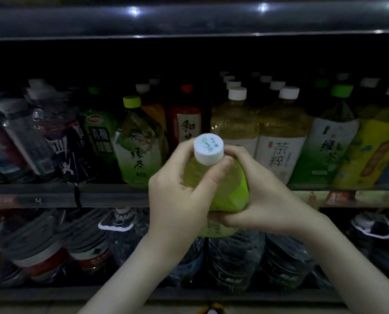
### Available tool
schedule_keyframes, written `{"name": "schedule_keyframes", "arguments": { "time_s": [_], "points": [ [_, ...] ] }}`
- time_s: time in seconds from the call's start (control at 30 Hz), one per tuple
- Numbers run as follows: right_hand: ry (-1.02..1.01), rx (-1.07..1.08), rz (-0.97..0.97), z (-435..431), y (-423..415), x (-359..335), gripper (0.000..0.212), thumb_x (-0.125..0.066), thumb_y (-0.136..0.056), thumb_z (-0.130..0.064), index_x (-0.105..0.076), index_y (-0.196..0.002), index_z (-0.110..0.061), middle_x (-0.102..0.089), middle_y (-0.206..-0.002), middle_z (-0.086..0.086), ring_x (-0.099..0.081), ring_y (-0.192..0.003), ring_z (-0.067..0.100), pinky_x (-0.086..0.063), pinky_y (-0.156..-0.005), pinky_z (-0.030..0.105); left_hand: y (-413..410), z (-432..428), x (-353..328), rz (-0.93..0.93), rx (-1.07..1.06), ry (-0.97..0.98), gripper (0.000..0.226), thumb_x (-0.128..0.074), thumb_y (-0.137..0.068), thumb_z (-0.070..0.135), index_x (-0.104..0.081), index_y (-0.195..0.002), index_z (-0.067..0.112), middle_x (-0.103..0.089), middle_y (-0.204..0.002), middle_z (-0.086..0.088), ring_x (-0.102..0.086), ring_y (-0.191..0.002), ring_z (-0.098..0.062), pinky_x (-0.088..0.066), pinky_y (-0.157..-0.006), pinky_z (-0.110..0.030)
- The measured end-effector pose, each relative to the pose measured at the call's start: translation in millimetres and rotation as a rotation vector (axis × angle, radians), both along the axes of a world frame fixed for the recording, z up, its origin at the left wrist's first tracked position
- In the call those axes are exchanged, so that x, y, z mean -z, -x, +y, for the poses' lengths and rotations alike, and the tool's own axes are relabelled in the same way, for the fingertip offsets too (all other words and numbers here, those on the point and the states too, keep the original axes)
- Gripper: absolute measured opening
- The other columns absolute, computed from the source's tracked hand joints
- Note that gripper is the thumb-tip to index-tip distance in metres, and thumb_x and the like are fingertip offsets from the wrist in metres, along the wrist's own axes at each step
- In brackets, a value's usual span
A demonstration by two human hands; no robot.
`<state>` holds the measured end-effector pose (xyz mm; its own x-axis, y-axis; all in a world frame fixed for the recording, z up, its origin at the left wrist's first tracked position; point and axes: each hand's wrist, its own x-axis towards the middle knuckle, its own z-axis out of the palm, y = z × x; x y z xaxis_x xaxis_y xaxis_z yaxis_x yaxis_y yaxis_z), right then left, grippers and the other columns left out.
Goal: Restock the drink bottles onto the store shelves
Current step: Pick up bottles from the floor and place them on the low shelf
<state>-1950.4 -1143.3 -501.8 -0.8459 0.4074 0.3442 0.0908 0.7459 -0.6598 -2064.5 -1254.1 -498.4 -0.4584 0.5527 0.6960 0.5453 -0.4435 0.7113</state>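
A green tea bottle point(216, 186) is gripped by both the left hand point(177, 196) and right hand point(263, 200), fingers curled round it; placement, probably into the middle shelf point(112, 196), is called for next.

Both hands point(182, 196) point(263, 200) grip a green bottle point(223, 184) before stocked shelves point(112, 196).
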Motion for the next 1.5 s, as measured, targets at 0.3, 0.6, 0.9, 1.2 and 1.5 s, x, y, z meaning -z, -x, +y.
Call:
{"name": "schedule_keyframes", "arguments": {
  "time_s": [0.3, 0.6, 0.9, 1.2, 1.5],
  "points": [
    [0.317, 0.232, -0.217, 23.3, -94.3, 113.7, 0.081, -0.086, -0.059, -0.031, -0.036, -0.121, -0.047, -0.052, -0.119, -0.029, -0.051, -0.109, -0.013, -0.045, -0.088, 0.012, -60.6, 58.6, 101.6, -0.023, 0.244, 0.505, 0.025, -0.077, -0.077, 0.031, -0.062, -0.091, 0.045, -0.068, -0.086, 0.026, -0.061, -0.087, 0.012, -0.048, -0.074, -0.011],
    [0.591, 0.511, -0.169, 44.7, -151.5, 112.8, 0.076, -0.091, -0.058, -0.02, -0.049, -0.118, -0.039, -0.064, -0.112, -0.015, -0.061, -0.104, -0.003, -0.049, -0.09, 0.022, -61.9, 114.7, 105.2, -0.155, 0.927, 1.064, 0.069, -0.081, -0.072, 0.036, -0.043, -0.131, 0.036, -0.054, -0.128, 0.015, -0.054, -0.117, 0.0, -0.046, -0.099, -0.026],
    [0.933, 0.459, -0.258, 5.9, -155.1, 5.4, 0.073, -0.087, -0.055, -0.022, -0.051, -0.118, -0.028, -0.068, -0.109, -0.005, -0.065, -0.098, 0.003, -0.05, -0.081, 0.017, -68.6, 65.3, 16.3, -0.214, 0.81, 1.284, 0.061, -0.09, -0.055, 0.025, -0.057, -0.104, 0.035, -0.068, -0.104, 0.012, -0.064, -0.099, -0.005, -0.052, -0.091, -0.027],
    [1.122, 0.433, -0.244, -58.5, -154.1, -169.5, 0.084, -0.084, -0.052, -0.037, -0.047, -0.126, -0.022, -0.068, -0.115, 0.003, -0.065, -0.103, 0.012, -0.051, -0.087, 0.029, -64.6, 8.4, -166.0, -0.243, 0.696, 1.381, 0.065, -0.086, -0.041, 0.044, -0.065, -0.1, 0.027, -0.073, -0.099, 0.008, -0.068, -0.094, -0.009, -0.054, -0.091, -0.035],
    [0.982, 0.347, -0.213, -82.0, -140.9, -329.5, 0.093, -0.086, -0.057, -0.035, -0.037, -0.135, -0.03, -0.06, -0.128, -0.001, -0.059, -0.116, 0.01, -0.049, -0.096, 0.03, -49.1, -14.6, -333.3, 0.096, 0.598, 1.214, 0.056, -0.088, -0.052, 0.045, -0.058, -0.099, 0.037, -0.067, -0.1, 0.015, -0.063, -0.096, -0.005, -0.053, -0.088, -0.029]
  ]
}}
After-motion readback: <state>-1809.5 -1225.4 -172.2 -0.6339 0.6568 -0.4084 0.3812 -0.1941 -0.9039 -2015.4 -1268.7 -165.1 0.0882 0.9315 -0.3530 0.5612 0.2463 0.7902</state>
